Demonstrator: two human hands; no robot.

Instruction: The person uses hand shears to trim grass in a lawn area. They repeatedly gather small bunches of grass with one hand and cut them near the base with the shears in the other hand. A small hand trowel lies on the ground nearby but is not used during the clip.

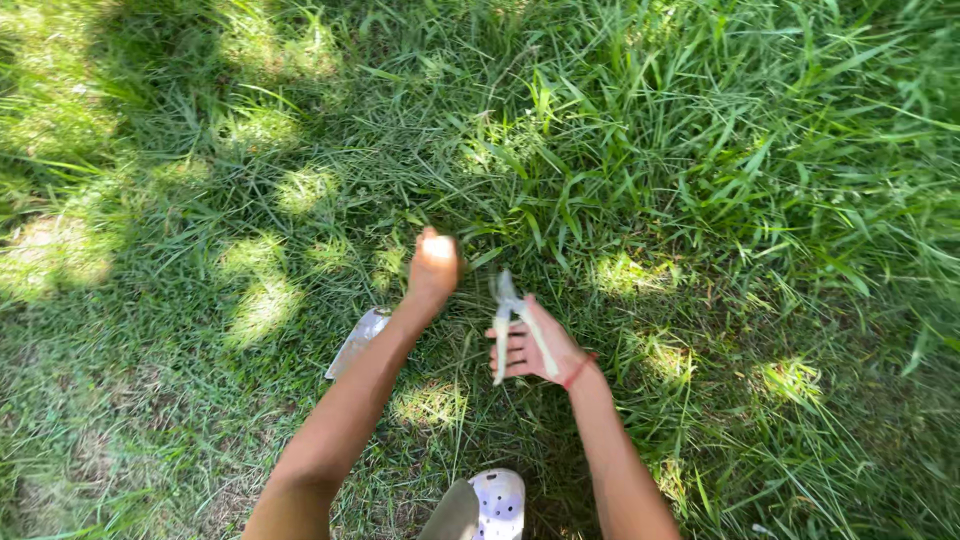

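On a lawn of long green grass [700, 150], just ahead of a white perforated clog [498, 503], two bare arms are reaching forward. The right hand [530, 350] is gripping a pair of garden shears [515, 320] with pale, cream-coloured handles; the fingers are wrapping around one handle while the other handle is standing away from it, so the tool is lying spread in the palm. The short grey metal blades are pointing up and away from the clog, projecting just beyond the fingertips. A thin red band [578, 372] is circling the right wrist. The left hand [434, 268] is extending farther from the clog than the right, its fingers curling into a loose fist at the grass tips; whether it is pinching any blades of grass cannot be told. The two hands are lying near each other but apart, with a strip of grass between them.

Left of the clog and beside the left forearm, a flat, pale grey sheet-like object [358, 340] is lying on the turf, partly hidden by the arm. Beyond the hands the grass is growing taller, coarser and tangled, especially up and to the right of the clog; to the left it is lying shorter and flatter. Dappled sunlight is breaking the shade into bright patches.
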